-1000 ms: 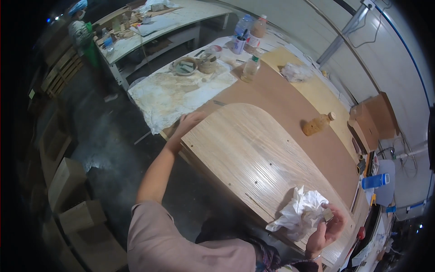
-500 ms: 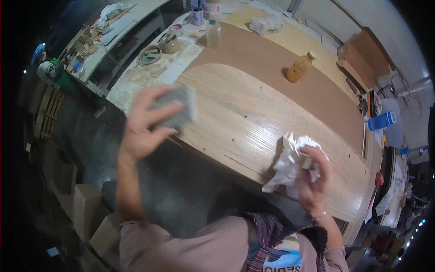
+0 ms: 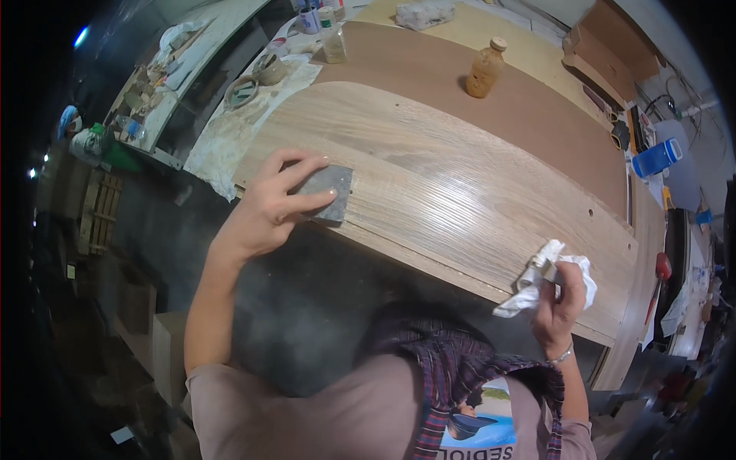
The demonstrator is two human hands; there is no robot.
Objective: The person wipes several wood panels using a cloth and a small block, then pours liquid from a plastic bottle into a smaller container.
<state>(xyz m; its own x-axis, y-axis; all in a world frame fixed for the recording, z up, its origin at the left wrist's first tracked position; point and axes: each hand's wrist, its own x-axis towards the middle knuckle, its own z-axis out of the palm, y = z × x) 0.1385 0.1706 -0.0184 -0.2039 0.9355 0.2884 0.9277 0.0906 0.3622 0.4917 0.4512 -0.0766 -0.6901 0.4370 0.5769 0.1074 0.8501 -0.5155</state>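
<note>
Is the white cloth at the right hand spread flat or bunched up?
Bunched up: the white cloth shows creases and raised folds around the right hand's fingertips.

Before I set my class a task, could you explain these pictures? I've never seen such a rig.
There is no machine: these are a person's bare hands, seen from above by a wide fisheye camera on that person's head. The left hand holds a grey rectangular block on a light-brown wood-grain board with a rounded corner, at its near edge. The right hand curls over crumpled white cloth or paper; its exact grip is unclear. Beyond the board, a clear bottle with yellowish-brown contents stands on a flat brown sheet.
</note>
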